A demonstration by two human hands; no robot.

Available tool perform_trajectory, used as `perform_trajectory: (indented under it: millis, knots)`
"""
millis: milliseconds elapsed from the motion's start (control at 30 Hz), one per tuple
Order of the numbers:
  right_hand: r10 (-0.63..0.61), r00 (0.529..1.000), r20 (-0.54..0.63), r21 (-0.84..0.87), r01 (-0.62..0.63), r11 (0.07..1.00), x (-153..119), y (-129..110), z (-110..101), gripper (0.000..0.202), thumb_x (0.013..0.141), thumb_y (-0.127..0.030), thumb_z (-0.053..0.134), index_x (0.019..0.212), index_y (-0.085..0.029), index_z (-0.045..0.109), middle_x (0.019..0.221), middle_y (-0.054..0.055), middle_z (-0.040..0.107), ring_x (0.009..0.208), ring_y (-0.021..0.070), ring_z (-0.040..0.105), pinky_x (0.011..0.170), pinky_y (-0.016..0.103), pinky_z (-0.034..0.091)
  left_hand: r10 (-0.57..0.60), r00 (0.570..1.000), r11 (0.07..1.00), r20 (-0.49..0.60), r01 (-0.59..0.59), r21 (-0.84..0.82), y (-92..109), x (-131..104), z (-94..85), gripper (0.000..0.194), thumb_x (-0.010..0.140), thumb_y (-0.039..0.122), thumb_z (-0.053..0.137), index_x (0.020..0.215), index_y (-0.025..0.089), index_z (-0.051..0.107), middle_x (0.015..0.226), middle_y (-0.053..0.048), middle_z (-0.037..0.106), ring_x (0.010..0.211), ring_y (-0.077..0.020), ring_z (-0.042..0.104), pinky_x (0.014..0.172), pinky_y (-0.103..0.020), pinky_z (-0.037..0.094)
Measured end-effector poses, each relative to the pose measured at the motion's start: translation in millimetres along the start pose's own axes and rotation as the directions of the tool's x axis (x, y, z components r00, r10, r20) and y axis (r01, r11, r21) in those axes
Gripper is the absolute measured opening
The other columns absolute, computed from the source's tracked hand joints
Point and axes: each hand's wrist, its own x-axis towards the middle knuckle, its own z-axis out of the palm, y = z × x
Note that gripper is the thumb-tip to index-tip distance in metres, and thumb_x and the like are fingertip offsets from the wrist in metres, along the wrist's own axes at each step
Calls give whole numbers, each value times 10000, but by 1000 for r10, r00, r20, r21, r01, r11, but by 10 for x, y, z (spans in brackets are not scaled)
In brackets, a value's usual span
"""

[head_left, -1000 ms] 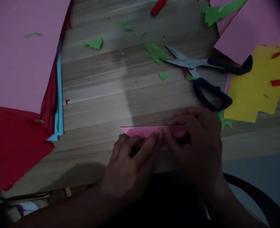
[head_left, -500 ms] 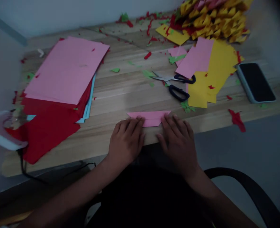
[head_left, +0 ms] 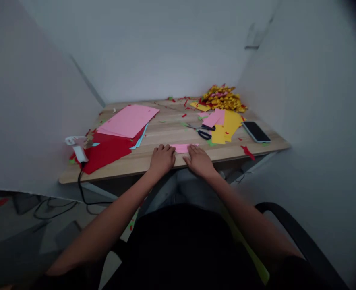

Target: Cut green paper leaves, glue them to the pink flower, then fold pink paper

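A folded strip of pink paper [head_left: 181,148] lies flat near the front edge of the table, pointed at its ends. The fingertips of my left hand [head_left: 162,159] rest on its left end, pressing it to the tabletop. On the right end lie the fingers of my right hand [head_left: 200,160], stretched forward with the thumb apart. Both hands lie palm down, and neither is wrapped around the paper. Beyond the strip, to the right, scissors [head_left: 204,134] with dark handles lie with their blades parted.
Large pink sheets [head_left: 128,121] cover red paper [head_left: 105,155] at left, beside a white corded device [head_left: 79,152]. At right are yellow paper pieces [head_left: 232,123], a phone [head_left: 256,132] and a pile of folded yellow pieces [head_left: 223,98]. Scraps litter the wooden table [head_left: 162,129]; walls enclose it.
The view has tilted up and drawn back, showing more wall and floor. Both hands remain at the ends of the pink strip, which looks much the same.
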Motion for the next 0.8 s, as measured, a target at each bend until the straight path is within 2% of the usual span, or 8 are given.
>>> perform_trajectory:
  millis: [167, 233, 300, 367, 433, 600, 700, 800]
  knots:
    - [-33, 998, -59, -63, 29, 998, -108, 192, -117, 575, 1008, -380, 463, 1421, 16, 513, 1498, 268, 493, 1426, 311, 448, 1191, 425, 311, -20, 997, 1000, -70, 21, 17, 26, -34, -22, 313, 1000, 264, 439, 1189, 151, 663, 1177, -133, 660, 1127, -282, 538, 905, -398, 411]
    - [-67, 994, -88, -80, 60, 995, -115, 192, -125, 567, 1009, -374, 460, 1472, -47, 478, 1575, 247, 393, 1472, 333, 373, 1207, 489, 265, -13, 996, 1000, -88, 14, 21, 35, -56, -9, 309, 1003, 277, 438, 1167, 153, 669, 1166, -135, 660, 1123, -282, 543, 907, -401, 415]
    - [-128, 987, -99, -90, 119, 989, -113, 141, -100, 554, 1017, -370, 443, 1527, -154, 429, 1646, 169, 287, 1521, 334, 266, 1227, 528, 194, -3, 995, 1000, -103, 5, 21, 39, -83, 19, 318, 1011, 288, 424, 1171, 150, 661, 1196, -140, 649, 1152, -284, 532, 945, -410, 406]
    - [-191, 977, -90, -90, 183, 979, -95, 51, -50, 526, 1028, -380, 422, 1530, -224, 431, 1665, 94, 273, 1540, 302, 217, 1246, 505, 145, 2, 993, 1000, -116, 0, 14, 38, -107, 53, 329, 1019, 287, 404, 1201, 148, 641, 1266, -143, 628, 1202, -278, 512, 995, -412, 387]
    - [-208, 974, -87, -87, 201, 976, -60, -53, 10, 515, 1036, -416, 397, 1504, -216, 470, 1653, 85, 311, 1531, 296, 239, 1247, 490, 147, 0, 993, 1000, -122, 0, 1, 32, -122, 82, 335, 1022, 270, 394, 1236, 149, 620, 1340, -137, 603, 1235, -270, 500, 1020, -408, 380]
    - [-107, 983, -152, -91, 94, 991, 20, -192, 116, 541, 1021, -502, 410, 1407, -163, 577, 1522, 185, 478, 1395, 335, 420, 1182, 483, 279, -4, 993, 1000, -122, 1, -25, 8, -127, 130, 354, 1003, 263, 431, 1310, 215, 602, 1352, -97, 613, 1209, -279, 520, 973, -419, 421]
    - [-52, 980, -194, -100, 33, 994, 0, -118, 123, 529, 994, -487, 487, 1358, -122, 606, 1372, 197, 583, 1279, 319, 489, 1111, 429, 367, -17, 991, 999, -135, 12, -33, -2, -112, 165, 367, 1006, 295, 435, 1328, 233, 599, 1323, -92, 628, 1196, -291, 524, 968, -438, 426]
    - [-1, 971, -240, -115, -27, 993, -56, 38, 105, 460, 986, -419, 509, 1305, -112, 635, 1284, 192, 621, 1202, 319, 515, 1052, 426, 407, -18, 988, 999, -151, 11, -44, -10, -106, 193, 369, 1011, 323, 434, 1321, 214, 603, 1303, -99, 640, 1181, -300, 530, 968, -450, 425]
